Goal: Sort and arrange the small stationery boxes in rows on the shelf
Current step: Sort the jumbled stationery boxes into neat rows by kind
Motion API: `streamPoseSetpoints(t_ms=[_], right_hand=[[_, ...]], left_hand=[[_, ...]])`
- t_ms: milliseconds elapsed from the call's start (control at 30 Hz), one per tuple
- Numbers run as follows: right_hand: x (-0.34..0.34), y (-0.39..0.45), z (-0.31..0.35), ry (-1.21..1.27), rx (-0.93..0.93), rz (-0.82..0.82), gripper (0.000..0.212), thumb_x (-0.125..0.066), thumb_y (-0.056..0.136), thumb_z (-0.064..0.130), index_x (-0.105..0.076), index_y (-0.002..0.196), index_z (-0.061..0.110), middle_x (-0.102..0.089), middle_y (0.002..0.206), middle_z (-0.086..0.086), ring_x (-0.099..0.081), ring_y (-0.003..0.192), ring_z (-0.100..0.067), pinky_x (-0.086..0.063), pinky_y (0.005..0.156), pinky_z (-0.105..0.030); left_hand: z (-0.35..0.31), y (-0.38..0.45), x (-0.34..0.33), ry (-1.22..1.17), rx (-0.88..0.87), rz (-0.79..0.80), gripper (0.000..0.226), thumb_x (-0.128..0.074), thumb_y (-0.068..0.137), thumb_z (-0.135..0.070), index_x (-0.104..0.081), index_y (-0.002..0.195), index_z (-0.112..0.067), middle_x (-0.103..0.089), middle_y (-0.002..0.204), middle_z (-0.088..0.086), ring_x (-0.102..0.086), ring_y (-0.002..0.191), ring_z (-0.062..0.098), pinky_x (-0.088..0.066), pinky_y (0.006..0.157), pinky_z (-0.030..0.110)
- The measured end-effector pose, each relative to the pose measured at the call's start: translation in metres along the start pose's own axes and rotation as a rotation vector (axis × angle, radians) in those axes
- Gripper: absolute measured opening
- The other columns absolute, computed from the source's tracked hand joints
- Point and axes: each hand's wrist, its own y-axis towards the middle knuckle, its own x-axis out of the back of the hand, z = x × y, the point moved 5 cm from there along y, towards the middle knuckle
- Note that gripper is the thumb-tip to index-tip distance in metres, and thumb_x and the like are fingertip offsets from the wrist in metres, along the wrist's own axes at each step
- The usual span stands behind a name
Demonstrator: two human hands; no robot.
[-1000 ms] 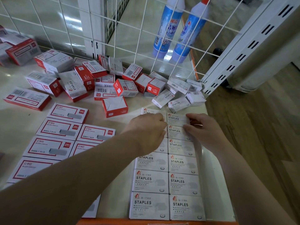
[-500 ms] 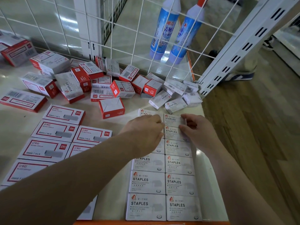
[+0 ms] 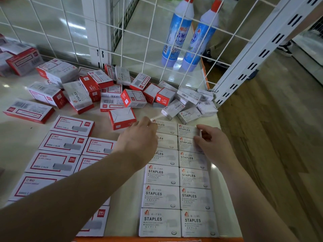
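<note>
I watch two hands square far end of white staples grid (image 3: 176, 177). Left hand (image 3: 139, 142) rests on left column, fingers curled, hold unclear. Right hand (image 3: 212, 142) pinches far-right box (image 3: 186, 131). Advice: press edges flush; unsorted pile (image 3: 132, 95) lies beyond grid.

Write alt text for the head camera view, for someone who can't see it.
Two bare hands, left hand and right hand, touch the far end of two neat columns of white STAPLES boxes on a shelf. Red-bordered boxes lie in rows to the left, with a jumbled pile of boxes behind, against a wire grid.
</note>
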Motion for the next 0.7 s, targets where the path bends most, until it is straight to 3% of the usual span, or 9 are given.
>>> streamPoseSetpoints(t_ms=[133,267,500,700], right_hand=[[-0.001,-0.001,0.0,-0.016,-0.003,-0.006,0.041,-0.059,0.09,0.018,-0.053,0.13,0.018,-0.054,0.109,-0.005,-0.051,0.093,-0.012,-0.036,0.082,-0.02],[-0.002,-0.002,0.001,-0.017,-0.024,-0.005,0.042,-0.058,0.09,0.017,-0.052,0.131,0.017,-0.052,0.11,-0.005,-0.052,0.096,-0.014,-0.038,0.085,-0.022],[-0.001,-0.004,0.004,-0.03,-0.039,-0.036,0.041,-0.057,0.09,0.014,-0.052,0.131,0.019,-0.05,0.109,-0.003,-0.048,0.092,-0.01,-0.032,0.079,-0.018],[0.001,-0.01,0.013,-0.035,-0.005,-0.134,0.039,-0.058,0.088,0.01,-0.055,0.126,0.019,-0.05,0.116,-0.004,-0.042,0.096,-0.006,-0.026,0.071,-0.01]], left_hand=[[-0.001,-0.001,-0.002,-0.064,0.03,0.038,0.033,-0.034,0.099,-0.025,-0.044,0.129,-0.013,-0.036,0.129,-0.001,-0.051,0.103,0.018,-0.042,0.078,0.029],[-0.001,-0.001,-0.002,-0.084,0.025,0.036,0.033,-0.035,0.099,-0.025,-0.045,0.128,-0.012,-0.037,0.125,0.0,-0.053,0.099,0.017,-0.048,0.083,0.031],[0.0,-0.004,0.003,-0.053,-0.01,0.0,0.037,-0.035,0.098,-0.029,-0.045,0.132,-0.017,-0.038,0.133,-0.003,-0.043,0.117,0.015,-0.044,0.094,0.033],[0.004,-0.015,0.01,-0.025,-0.076,0.008,0.038,-0.035,0.098,-0.031,-0.041,0.134,-0.02,-0.038,0.134,-0.004,-0.04,0.122,0.014,-0.038,0.101,0.032]])
